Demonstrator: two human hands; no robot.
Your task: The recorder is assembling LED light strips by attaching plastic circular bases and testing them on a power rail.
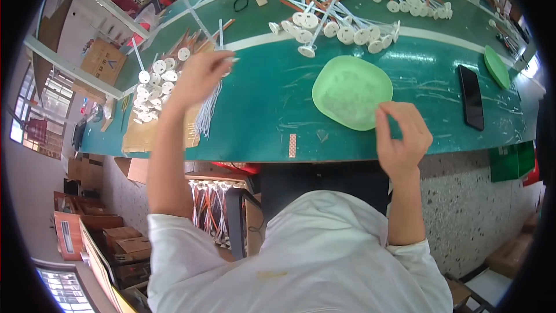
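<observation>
My left hand [200, 78] is raised over the left part of the green table, its fingers curled together. Pale rods [220, 33] reach the fingers from behind, and a white disc shows partly below them; whether the hand grips one is hard to see. Beside it lies a heap of white disc-ended rods [155, 90] on a piece of cardboard [136, 141], with a bundle of thin white strands [207, 113]. My right hand [405, 139] pinches thumb and forefinger at the near right rim of a light green plate [353, 90] with a greyish middle. Anything between those fingertips is too small to name.
Another cluster of disc-ended rods [339, 26] lies beyond the plate, a further one [414, 3] farther right. A black phone [471, 97] and a second green dish [496, 67] are at right. A small dotted strip [292, 145] lies near the front edge. A person [120, 1] is far left.
</observation>
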